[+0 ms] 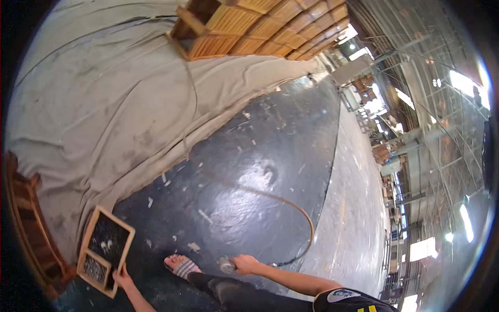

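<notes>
The left hand (122, 278) gripped a small wooden frame (105, 251) beside the canvas sheet (104, 104), the right hand (244, 264) clasped a hose-fed tool (226, 265), and work looked barely begun.

No packages, labels, signs or screens are legible or distinguishable anywhere near either hand or in the hall beyond.

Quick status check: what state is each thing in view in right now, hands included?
Left hand: grip shut on wooden frame.
Wooden frame: tilted, lower edge on the floor.
Right hand: grip shut on tool.
Tool: held low, hose attached.
Hose: curved, slack on floor.
Cloth: spread, wrinkled.
</notes>
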Demonstrator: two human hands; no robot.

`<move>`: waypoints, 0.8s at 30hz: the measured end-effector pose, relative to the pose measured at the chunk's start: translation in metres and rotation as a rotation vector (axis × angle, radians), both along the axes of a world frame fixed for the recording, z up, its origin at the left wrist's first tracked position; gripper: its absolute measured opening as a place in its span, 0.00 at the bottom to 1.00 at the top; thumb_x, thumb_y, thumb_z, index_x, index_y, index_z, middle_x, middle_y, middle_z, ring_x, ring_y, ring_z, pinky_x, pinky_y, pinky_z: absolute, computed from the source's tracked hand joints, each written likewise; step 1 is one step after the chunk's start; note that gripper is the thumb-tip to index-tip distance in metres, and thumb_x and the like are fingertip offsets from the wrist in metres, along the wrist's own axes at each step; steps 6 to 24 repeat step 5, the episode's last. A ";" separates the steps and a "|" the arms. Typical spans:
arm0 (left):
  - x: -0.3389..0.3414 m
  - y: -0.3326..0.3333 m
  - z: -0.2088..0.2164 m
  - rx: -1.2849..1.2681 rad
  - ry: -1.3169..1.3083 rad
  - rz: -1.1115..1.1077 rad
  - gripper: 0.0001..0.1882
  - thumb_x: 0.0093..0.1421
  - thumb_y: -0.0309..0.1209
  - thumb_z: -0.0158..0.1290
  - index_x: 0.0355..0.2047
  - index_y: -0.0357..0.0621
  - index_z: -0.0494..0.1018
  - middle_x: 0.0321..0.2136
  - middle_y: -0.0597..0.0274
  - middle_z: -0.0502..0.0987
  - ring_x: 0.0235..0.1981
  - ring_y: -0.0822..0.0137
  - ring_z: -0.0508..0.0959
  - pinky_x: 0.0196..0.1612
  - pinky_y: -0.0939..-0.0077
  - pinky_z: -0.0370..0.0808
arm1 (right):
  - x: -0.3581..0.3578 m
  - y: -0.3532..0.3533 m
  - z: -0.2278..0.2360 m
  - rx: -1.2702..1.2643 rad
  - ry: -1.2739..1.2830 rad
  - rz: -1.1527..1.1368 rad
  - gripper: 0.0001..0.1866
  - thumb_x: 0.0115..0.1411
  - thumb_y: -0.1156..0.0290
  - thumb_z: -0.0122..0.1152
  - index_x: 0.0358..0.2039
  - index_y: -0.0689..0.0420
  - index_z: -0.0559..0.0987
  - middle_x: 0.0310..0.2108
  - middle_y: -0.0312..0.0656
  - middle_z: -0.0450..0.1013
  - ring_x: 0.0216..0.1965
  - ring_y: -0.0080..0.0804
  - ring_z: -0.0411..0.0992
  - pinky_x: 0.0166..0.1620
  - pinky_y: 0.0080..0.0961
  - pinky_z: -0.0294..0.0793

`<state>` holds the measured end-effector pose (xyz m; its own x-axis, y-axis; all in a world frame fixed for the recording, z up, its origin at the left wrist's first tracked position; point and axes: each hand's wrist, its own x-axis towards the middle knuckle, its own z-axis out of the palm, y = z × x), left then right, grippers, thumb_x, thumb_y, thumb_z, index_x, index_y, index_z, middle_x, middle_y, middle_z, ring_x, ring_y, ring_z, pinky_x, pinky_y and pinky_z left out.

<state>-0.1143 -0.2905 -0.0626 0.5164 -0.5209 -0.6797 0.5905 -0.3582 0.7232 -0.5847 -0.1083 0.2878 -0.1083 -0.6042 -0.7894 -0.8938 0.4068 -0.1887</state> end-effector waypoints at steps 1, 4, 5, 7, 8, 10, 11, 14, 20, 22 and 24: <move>-0.017 0.002 0.014 0.085 0.042 0.099 0.11 0.63 0.26 0.45 0.32 0.25 0.62 0.35 0.45 0.67 0.39 0.50 0.72 0.53 0.52 0.79 | -0.019 0.013 0.015 0.094 0.043 -0.087 0.16 0.50 0.65 0.59 0.39 0.57 0.77 0.36 0.52 0.76 0.40 0.52 0.76 0.41 0.46 0.75; -0.011 0.050 0.072 0.255 -0.106 0.084 0.14 0.65 0.30 0.48 0.41 0.27 0.62 0.42 0.52 0.68 0.44 0.49 0.70 0.59 0.52 0.71 | -0.047 0.070 0.070 0.146 -0.006 -0.176 0.20 0.50 0.65 0.58 0.45 0.55 0.77 0.43 0.55 0.75 0.45 0.48 0.75 0.47 0.41 0.74; -0.010 0.036 0.098 0.245 -0.116 0.086 0.14 0.65 0.30 0.48 0.41 0.27 0.62 0.42 0.52 0.68 0.44 0.49 0.70 0.59 0.52 0.71 | -0.055 0.086 0.089 0.108 -0.077 -0.168 0.23 0.51 0.64 0.58 0.49 0.54 0.77 0.47 0.56 0.74 0.48 0.46 0.74 0.51 0.37 0.72; -0.010 0.036 0.098 0.245 -0.116 0.086 0.14 0.65 0.30 0.48 0.41 0.27 0.62 0.42 0.52 0.68 0.44 0.49 0.70 0.59 0.52 0.71 | -0.055 0.086 0.089 0.108 -0.077 -0.168 0.23 0.51 0.64 0.58 0.49 0.54 0.77 0.47 0.56 0.74 0.48 0.46 0.74 0.51 0.37 0.72; -0.010 0.036 0.098 0.245 -0.116 0.086 0.14 0.65 0.30 0.48 0.41 0.27 0.62 0.42 0.52 0.68 0.44 0.49 0.70 0.59 0.52 0.71 | -0.055 0.086 0.089 0.108 -0.077 -0.168 0.23 0.51 0.64 0.58 0.49 0.54 0.77 0.47 0.56 0.74 0.48 0.46 0.74 0.51 0.37 0.72; -0.010 0.036 0.098 0.245 -0.116 0.086 0.14 0.65 0.30 0.48 0.41 0.27 0.62 0.42 0.52 0.68 0.44 0.49 0.70 0.59 0.52 0.71 | -0.055 0.086 0.089 0.108 -0.077 -0.168 0.23 0.51 0.64 0.58 0.49 0.54 0.77 0.47 0.56 0.74 0.48 0.46 0.74 0.51 0.37 0.72; -0.010 0.036 0.098 0.245 -0.116 0.086 0.14 0.65 0.30 0.48 0.41 0.27 0.62 0.42 0.52 0.68 0.44 0.49 0.70 0.59 0.52 0.71 | -0.055 0.086 0.089 0.108 -0.077 -0.168 0.23 0.51 0.64 0.58 0.49 0.54 0.77 0.47 0.56 0.74 0.48 0.46 0.74 0.51 0.37 0.72; -0.010 0.036 0.098 0.245 -0.116 0.086 0.14 0.65 0.30 0.48 0.41 0.27 0.62 0.42 0.52 0.68 0.44 0.49 0.70 0.59 0.52 0.71 | -0.055 0.086 0.089 0.108 -0.077 -0.168 0.23 0.51 0.64 0.58 0.49 0.54 0.77 0.47 0.56 0.74 0.48 0.46 0.74 0.51 0.37 0.72; -0.010 0.036 0.098 0.245 -0.116 0.086 0.14 0.65 0.30 0.48 0.41 0.27 0.62 0.42 0.52 0.68 0.44 0.49 0.70 0.59 0.52 0.71 | -0.055 0.086 0.089 0.108 -0.077 -0.168 0.23 0.51 0.64 0.58 0.49 0.54 0.77 0.47 0.56 0.74 0.48 0.46 0.74 0.51 0.37 0.72; -0.010 0.036 0.098 0.245 -0.116 0.086 0.14 0.65 0.30 0.48 0.41 0.27 0.62 0.42 0.52 0.68 0.44 0.49 0.70 0.59 0.52 0.71 | -0.055 0.086 0.089 0.108 -0.077 -0.168 0.23 0.51 0.64 0.58 0.49 0.54 0.77 0.47 0.56 0.74 0.48 0.46 0.74 0.51 0.37 0.72; -0.010 0.036 0.098 0.245 -0.116 0.086 0.14 0.65 0.30 0.48 0.41 0.27 0.62 0.42 0.52 0.68 0.44 0.49 0.70 0.59 0.52 0.71 | -0.055 0.086 0.089 0.108 -0.077 -0.168 0.23 0.51 0.64 0.58 0.49 0.54 0.77 0.47 0.56 0.74 0.48 0.46 0.74 0.51 0.37 0.72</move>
